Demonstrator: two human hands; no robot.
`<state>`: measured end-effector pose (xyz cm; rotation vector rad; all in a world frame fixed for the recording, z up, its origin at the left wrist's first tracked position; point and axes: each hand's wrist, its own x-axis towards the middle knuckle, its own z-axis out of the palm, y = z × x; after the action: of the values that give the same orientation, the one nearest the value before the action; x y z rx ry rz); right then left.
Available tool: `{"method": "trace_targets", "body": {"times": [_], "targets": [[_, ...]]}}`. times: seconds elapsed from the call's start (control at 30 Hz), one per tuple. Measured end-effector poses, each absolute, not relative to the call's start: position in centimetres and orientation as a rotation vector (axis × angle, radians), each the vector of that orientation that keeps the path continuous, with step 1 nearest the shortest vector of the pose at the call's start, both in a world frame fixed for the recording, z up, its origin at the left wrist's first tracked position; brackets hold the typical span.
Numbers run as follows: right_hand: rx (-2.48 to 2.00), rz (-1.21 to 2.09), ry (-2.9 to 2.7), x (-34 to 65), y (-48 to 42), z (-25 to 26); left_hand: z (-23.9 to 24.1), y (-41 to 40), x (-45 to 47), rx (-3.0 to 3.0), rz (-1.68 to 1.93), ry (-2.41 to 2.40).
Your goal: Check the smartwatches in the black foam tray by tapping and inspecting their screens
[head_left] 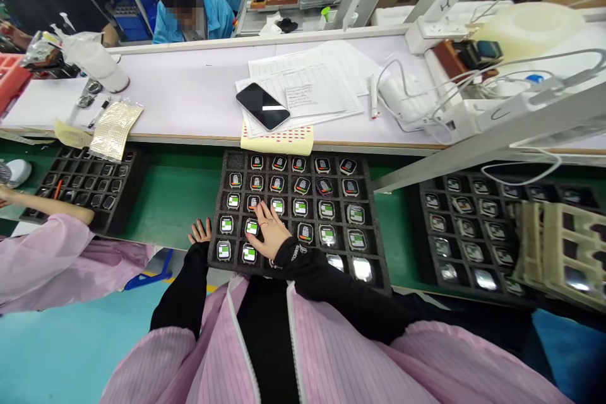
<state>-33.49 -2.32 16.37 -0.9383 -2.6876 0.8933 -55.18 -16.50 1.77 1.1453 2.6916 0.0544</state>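
Note:
A black foam tray [379, 265] lies on the green belt in front of me, holding several small smartwatch bodies [300, 207] with lit screens. My right hand [269, 230] lies flat on the tray, fingers spread, with fingertips touching watches in the left columns. My left hand [201, 231] rests at the tray's near left corner with fingers spread, holding nothing. Both arms wear black sleeves under a pink coat.
A second black tray of watches [466, 227] sits to the right beside cream moulded trays [563, 246]. A third tray [83, 186] lies left, near a co-worker's pink sleeve [42, 252]. A phone [262, 106], papers [312, 85] and cables [449, 88] rest on the white bench behind.

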Motion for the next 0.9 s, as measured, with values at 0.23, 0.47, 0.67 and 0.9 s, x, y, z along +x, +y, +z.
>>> {"method": "trace_targets", "body": {"times": [0.23, 0.47, 0.67, 0.9], "targets": [[-0.988, 0.861, -2.614, -34.0, 1.4, 15.9, 2.0, -16.3, -55.2, 1.110, 0.085, 2.696], [-1.077, 0.757, -2.632, -35.8, 3.5, 16.0, 2.0, -16.1, -55.2, 1.078, 0.130, 2.683], [-1.018, 0.768, -2.663, -37.7, 3.4, 17.1, 1.9, -16.3, -54.7, 1.074, 0.196, 2.714], [-0.895, 0.772, -2.768, -40.9, 3.5, 16.8, 1.9, -16.1, -54.7, 1.050, 0.241, 2.731]]}}
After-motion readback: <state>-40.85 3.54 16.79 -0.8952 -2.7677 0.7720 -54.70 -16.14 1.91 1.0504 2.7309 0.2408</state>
